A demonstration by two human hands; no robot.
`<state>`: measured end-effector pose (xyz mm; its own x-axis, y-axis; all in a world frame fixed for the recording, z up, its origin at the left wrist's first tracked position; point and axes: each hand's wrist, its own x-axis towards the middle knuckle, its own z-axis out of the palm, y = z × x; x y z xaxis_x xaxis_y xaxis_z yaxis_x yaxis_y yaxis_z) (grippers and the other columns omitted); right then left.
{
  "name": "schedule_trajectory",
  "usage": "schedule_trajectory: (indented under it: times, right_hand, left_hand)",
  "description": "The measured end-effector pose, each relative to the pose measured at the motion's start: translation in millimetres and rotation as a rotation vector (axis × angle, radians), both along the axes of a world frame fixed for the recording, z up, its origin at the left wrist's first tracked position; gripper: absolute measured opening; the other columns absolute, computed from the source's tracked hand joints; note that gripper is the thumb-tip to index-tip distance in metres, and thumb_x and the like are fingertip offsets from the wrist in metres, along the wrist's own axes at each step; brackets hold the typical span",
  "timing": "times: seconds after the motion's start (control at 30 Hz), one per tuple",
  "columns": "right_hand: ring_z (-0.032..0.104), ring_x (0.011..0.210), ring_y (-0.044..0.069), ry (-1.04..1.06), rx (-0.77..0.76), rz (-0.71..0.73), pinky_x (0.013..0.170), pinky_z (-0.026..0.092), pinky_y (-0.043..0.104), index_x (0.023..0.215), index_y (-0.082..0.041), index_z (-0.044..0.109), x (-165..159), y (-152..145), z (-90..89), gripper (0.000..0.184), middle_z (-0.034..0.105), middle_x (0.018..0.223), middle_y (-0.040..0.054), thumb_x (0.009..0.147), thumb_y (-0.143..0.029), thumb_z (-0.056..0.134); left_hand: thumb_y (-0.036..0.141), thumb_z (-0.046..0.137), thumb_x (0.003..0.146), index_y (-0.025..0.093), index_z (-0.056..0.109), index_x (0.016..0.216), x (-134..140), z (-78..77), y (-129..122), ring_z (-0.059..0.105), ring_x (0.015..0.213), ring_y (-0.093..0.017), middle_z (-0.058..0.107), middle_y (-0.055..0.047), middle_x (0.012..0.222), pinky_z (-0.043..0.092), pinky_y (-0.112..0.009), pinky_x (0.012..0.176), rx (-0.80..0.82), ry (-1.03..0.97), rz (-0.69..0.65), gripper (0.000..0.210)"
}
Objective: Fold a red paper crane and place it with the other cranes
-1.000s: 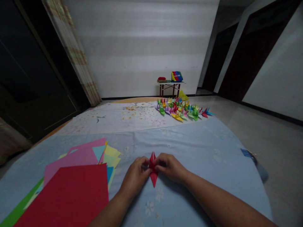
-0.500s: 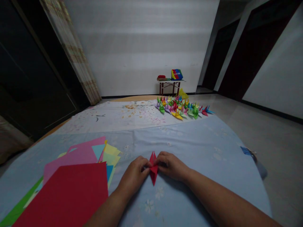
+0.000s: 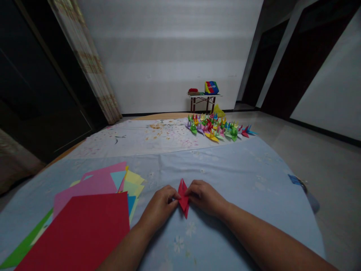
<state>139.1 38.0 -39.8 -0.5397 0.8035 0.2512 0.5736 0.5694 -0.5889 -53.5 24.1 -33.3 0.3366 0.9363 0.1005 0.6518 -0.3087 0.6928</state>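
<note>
Pinching the small, narrow diamond of folded red paper from its two sides, the left hand and the right hand both grasp it between thumb and fingers, low over the pale blue flowered tablecloth. A second ago the fingertips covered much of its middle; now they sit out at the edges, more of the front face shows, and the lower tip leans slightly to the right, with a second layer peeping out beside it. That suggests the layers are being turned or spread, so folding seems still under way. The top end remains split. Unmoved are the loose stack of coloured paper sheets, red uppermost, to the left, and the cluster of multicoloured folded-paper birds at the far right.
</note>
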Motion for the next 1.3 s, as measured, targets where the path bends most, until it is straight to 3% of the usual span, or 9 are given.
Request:
schedule_trajectory:
  times: [0.23,0.67,0.87,1.03,1.3]
  right_hand:
    - [0.054,0.078,0.016,-0.142,0.114,0.075,0.074,0.038,0.027,0.091,-0.022,0.067,3.7,3.8,2.1,0.017,0.061,0.082,0.0043,0.08,-0.015,0.056]
    - [0.056,0.08,0.014,-0.067,0.041,0.208,0.073,0.042,0.023,0.095,-0.022,0.069,13.0,7.0,3.1,0.021,0.061,0.087,0.0051,0.081,-0.016,0.054]
    - [0.055,0.079,0.014,-0.08,0.048,0.23,0.072,0.042,0.023,0.096,-0.021,0.068,16.0,6.0,5.3,0.025,0.06,0.088,0.0049,0.076,-0.012,0.054]
    - [0.054,0.079,0.014,-0.127,0.088,0.25,0.072,0.041,0.023,0.093,-0.02,0.069,16.7,4.0,11.5,0.025,0.061,0.087,0.0052,0.076,-0.012,0.052]
    - [0.053,0.082,0.017,-0.19,0.137,0.236,0.075,0.04,0.027,0.101,-0.021,0.065,16.4,2.0,13.4,0.031,0.061,0.09,0.0066,0.074,-0.014,0.053]
  left_hand:
    - [0.014,0.052,0.073,0.02,0.063,0.076,2.5,2.7,-3.8,0.055,0.076,-0.015,0.059,-0.002,0.081,0.041,-0.024,0.07,0.037,0.009,-0.051,0.014]
    - [0.013,0.05,0.074,0.022,0.063,0.078,1.6,5.0,-6.0,0.055,0.08,-0.016,0.058,-0.001,0.085,0.039,-0.022,0.069,0.048,0.117,-0.109,0.016]
    - [0.015,0.047,0.078,0.024,0.065,0.083,3.3,15.1,-10.6,0.057,0.077,-0.015,0.058,-0.002,0.092,0.039,-0.022,0.067,0.061,0.282,-0.14,0.021]
    - [0.02,0.043,0.082,0.027,0.066,0.092,5.6,17.9,-15.4,0.057,0.088,-0.02,0.058,-0.004,0.105,0.039,-0.027,0.074,0.114,0.389,-0.167,0.026]
    - [0.018,0.039,0.083,0.021,0.064,0.099,18.6,28.4,-23.4,0.057,0.089,-0.022,0.062,-0.008,0.1,0.042,-0.031,0.077,0.041,0.544,-0.166,0.03]
